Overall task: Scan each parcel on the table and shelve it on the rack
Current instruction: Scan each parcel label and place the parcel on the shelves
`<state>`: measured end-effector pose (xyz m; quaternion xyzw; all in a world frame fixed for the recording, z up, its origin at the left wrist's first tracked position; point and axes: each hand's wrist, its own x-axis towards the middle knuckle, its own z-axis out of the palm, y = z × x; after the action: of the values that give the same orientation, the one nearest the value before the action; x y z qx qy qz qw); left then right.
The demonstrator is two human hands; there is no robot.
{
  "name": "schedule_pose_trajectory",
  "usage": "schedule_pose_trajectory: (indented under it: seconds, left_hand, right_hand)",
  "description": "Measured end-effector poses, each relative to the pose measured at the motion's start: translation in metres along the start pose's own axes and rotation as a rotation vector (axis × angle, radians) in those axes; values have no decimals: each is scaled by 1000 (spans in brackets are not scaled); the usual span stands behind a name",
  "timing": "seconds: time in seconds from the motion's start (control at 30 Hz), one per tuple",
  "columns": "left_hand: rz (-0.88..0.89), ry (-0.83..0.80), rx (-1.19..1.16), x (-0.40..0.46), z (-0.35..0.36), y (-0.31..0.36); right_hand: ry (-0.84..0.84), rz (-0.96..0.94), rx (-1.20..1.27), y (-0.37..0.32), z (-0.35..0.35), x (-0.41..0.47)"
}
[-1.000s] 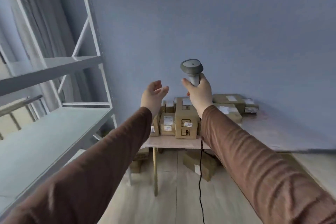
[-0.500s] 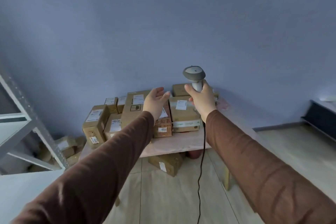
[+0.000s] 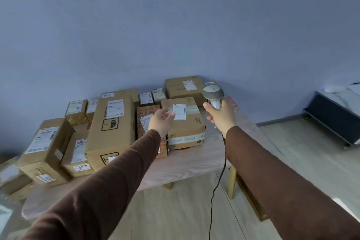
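Several brown cardboard parcels with white labels crowd a light wooden table. My right hand grips the handle of a grey corded barcode scanner, held upright above the table's right part. My left hand reaches forward with relaxed fingers and holds nothing. It hovers over a taped square parcel and a narrow printed parcel beside it. A long tall parcel with an umbrella mark lies to the left. The rack is out of view.
The scanner's black cable hangs down to the wood floor in front of the table. More boxes sit low at the left edge. A dark low bench stands against the wall at right.
My view has swung right, away from the rack, which has left the frame. The table and parcels have come closer. My left hand now hovers over the parcels; the scanner stays gripped.
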<state>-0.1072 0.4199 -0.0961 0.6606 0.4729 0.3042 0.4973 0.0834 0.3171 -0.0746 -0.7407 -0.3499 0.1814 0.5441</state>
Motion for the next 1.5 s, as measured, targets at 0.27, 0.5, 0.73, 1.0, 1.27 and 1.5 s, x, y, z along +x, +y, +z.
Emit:
schedule_pose_trajectory:
  seconds: [0.27, 0.5, 0.73, 1.0, 1.27, 1.5]
  left_hand:
    - [-172, -20, 85, 88, 20, -58]
    - [-272, -58, 90, 130, 48, -103]
    - [-381, -11, 4, 155, 74, -125]
    - [-451, 101, -269, 144, 107, -133]
    - [-193, 180, -432, 99, 123, -37]
    - [55, 227, -492, 64, 115, 99]
  right_hand:
    - [-101, 204, -43, 75, 45, 77]
    - [-79, 352, -146, 131, 69, 117]
    - [-116, 473, 8, 165, 82, 134]
    - [-179, 530, 193, 180, 63, 140]
    - [-176, 327, 367, 126, -26, 147]
    - [-194, 131, 577, 22, -117, 155]
